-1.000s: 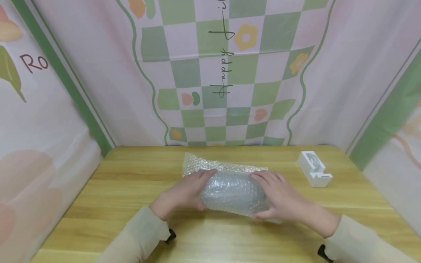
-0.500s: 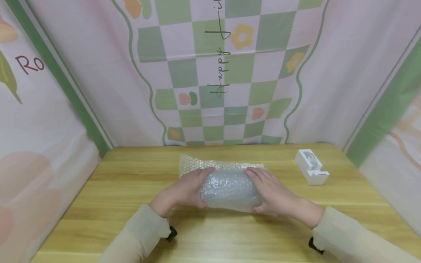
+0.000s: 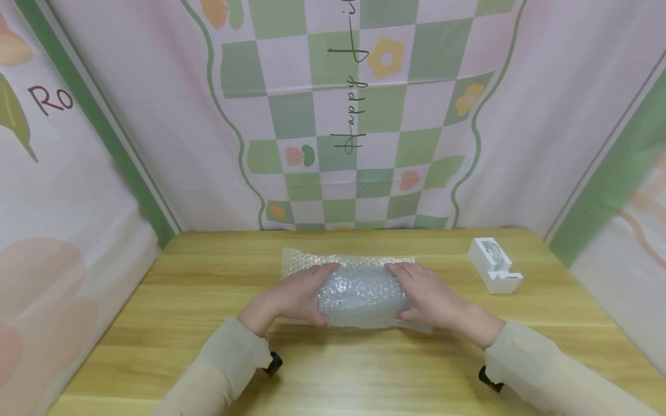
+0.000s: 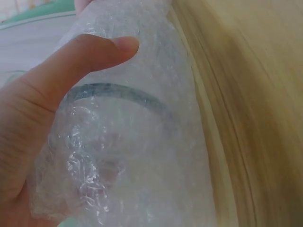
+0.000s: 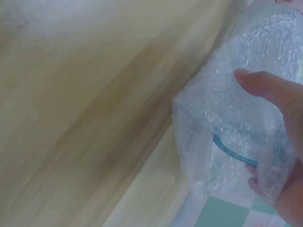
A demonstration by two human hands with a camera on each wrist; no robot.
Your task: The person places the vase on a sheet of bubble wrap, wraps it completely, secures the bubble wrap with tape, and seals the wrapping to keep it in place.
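The left hand and right hand grip a bubble-wrapped bundle between them, apparently rounded inside; wooden table beneath, white tape dispenser far right, checkered curtain beyond.

Seen from beside the yellow-brown wood-grain desk: free lane in front of the long bundle of clear bubble wrap, hedged by two forearms in beige sleeves. Both bundle ends taken, left grip on one, right grip on the other; middle reachable from above, between them. Gap to the right passable as far as the white, blocky tape dispenser. Left of the bundle, broad bare wood. Far side shut off by a green-and-white checkered fabric hanging.
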